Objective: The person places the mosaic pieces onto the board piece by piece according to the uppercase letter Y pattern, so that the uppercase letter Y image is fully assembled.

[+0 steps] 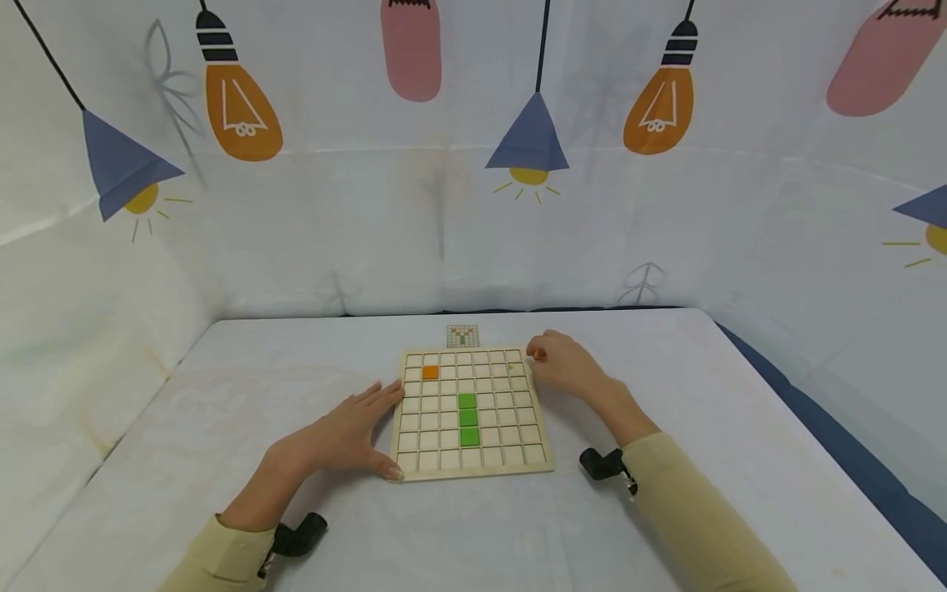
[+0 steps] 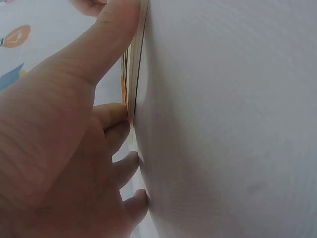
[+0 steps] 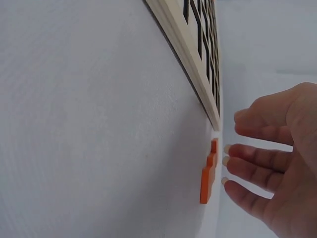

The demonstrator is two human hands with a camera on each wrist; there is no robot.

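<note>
A square wooden grid board [image 1: 432, 474] lies flat on the white table. One orange tile [image 1: 430, 372] sits in its upper left part, and three green tiles [image 1: 468, 417] form a column near its middle. My left hand [image 1: 336, 436] rests along the left edge with fingers spread, thumb at the near corner and fingertips farther up. Past the far right corner, my right hand [image 1: 570, 370] hovers with loosely bent fingers. Several loose orange tiles [image 3: 208, 176] lie in a row just by its fingertips [image 3: 226, 161]; a gap shows between them in the right wrist view.
A small card with a printed grid pattern [image 1: 462, 335] lies behind the board. The white table [image 1: 473, 534] reaches back to a fabric wall [image 1: 333, 230] printed with lamps and bulbs. Dark blue cloth [image 1: 836, 419] shows beyond the table's right edge.
</note>
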